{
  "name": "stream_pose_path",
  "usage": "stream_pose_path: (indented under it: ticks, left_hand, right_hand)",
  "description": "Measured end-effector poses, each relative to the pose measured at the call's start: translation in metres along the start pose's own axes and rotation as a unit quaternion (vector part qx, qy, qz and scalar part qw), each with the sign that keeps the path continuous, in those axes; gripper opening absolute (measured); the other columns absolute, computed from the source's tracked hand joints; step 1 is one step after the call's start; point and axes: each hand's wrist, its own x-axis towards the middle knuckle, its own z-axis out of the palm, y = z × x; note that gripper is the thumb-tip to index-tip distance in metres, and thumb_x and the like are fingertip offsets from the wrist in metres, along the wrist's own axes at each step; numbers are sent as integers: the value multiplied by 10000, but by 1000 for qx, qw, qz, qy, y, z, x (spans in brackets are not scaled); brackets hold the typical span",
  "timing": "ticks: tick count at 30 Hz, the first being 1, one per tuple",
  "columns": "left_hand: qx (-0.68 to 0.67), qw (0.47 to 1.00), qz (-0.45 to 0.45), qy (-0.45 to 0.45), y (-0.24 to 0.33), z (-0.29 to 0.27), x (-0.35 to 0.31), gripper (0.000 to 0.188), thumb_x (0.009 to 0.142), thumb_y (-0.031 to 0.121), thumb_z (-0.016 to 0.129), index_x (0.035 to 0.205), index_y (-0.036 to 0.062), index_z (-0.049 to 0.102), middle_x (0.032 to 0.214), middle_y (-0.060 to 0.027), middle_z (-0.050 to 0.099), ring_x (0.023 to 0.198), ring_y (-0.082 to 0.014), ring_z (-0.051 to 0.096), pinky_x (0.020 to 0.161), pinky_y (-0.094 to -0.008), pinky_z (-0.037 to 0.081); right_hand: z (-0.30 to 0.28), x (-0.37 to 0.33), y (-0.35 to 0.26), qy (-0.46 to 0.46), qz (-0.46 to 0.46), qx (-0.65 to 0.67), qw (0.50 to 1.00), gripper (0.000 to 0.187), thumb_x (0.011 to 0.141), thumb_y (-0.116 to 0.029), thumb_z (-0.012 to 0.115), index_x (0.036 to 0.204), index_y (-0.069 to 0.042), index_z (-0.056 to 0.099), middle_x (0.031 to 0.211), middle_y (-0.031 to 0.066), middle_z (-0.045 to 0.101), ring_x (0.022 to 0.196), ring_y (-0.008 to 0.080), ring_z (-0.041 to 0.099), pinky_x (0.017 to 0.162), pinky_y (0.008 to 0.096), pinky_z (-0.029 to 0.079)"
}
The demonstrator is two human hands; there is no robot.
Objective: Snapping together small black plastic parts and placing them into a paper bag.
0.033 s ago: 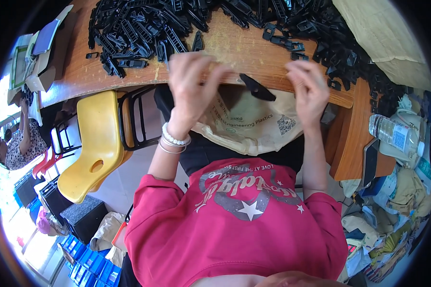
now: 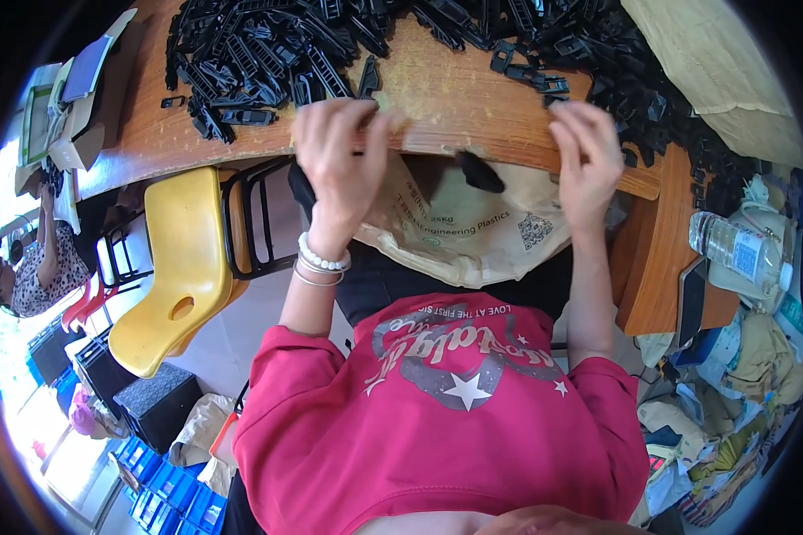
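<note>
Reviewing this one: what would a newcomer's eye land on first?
Probably the crimson shirt across the lower middle, then the heap of black parts along the far side of the table. Between the left hand and the right hand, a blurred black piece shows against an open pale sack. A yellow chair stands out at left.

Scuffed wooden table [image 2: 446,98], yellow plastic chair [image 2: 183,250], pale floor [image 2: 259,314], bright light [image 2: 16,357] at far left

The hands have drawn farther apart: the left hand [image 2: 335,159] has shifted to the left, the right hand [image 2: 591,162] to the right and slightly up. Between them, the black piece [image 2: 482,174] sits slightly lower over the paper bag [image 2: 459,242] and now looks shorter, blurred and turned.
</note>
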Motion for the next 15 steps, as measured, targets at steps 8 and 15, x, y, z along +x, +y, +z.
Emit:
stream_pose_path:
  ticks: [8,15]
  left_hand:
    - [8,996,-12,-89,12,10,-5,195,809,92,727,964,31,626,770,-82,566,709,-254,544,659,-360,411]
    - [-100,989,-24,-103,20,27,-6,219,770,-5,707,976,11,633,792,-121,581,736,-285,557,669,-381,453]
  right_hand:
    - [0,11,14,-35,-72,-142,987,150,786,-44,751,901,-18,657,947,77,618,829,210,590,737,344,476]
    - [5,2,0,-39,192,290,937,331,878,4,672,1204,11,618,1020,84,634,889,125,626,813,251,542]
